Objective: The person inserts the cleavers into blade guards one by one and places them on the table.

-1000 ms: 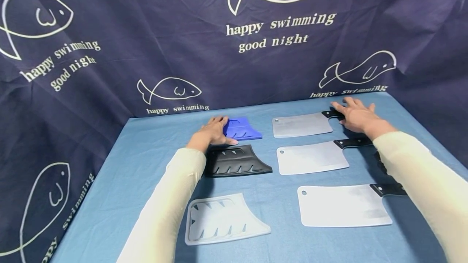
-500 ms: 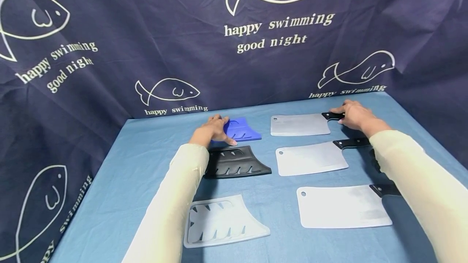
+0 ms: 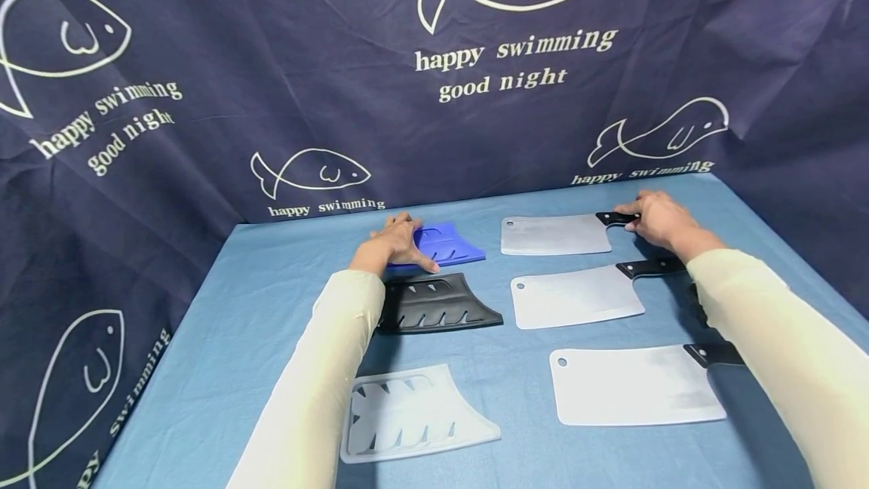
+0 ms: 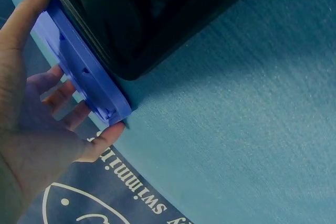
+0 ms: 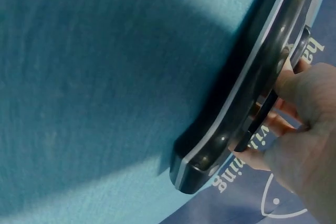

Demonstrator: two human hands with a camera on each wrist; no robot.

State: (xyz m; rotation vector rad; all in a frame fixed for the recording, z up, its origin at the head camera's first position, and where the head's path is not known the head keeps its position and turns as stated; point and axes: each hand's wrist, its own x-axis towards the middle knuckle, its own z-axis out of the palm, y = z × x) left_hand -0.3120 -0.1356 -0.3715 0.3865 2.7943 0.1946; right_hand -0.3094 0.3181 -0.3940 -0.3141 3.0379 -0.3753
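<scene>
My left hand (image 3: 396, 242) grips the left end of a blue knife blade guard (image 3: 451, 244), which lies flat at the back of the table. In the left wrist view the thumb presses the near edge of the blue guard (image 4: 86, 72) and the fingers reach round its end and far side. At the back right, my right hand (image 3: 660, 219) pinches the black handle of the far cleaver (image 3: 557, 235) between thumb and fingers. Its blade lies flat, pointing left. The middle cleaver's handle (image 5: 247, 82) partly covers the gripped one in the right wrist view.
Below the blue guard lie a black blade guard (image 3: 441, 304) and a translucent white one (image 3: 421, 413). Two more cleavers, one in the middle (image 3: 577, 296) and one in front (image 3: 631, 387), lie under my right arm. A dark printed curtain (image 3: 475, 134) hangs behind the blue-clothed table (image 3: 271, 308).
My right hand has drawn its spread fingers in and closed them on the far cleaver's handle. The left hand stays at the blue guard, and the view has shifted slightly.
</scene>
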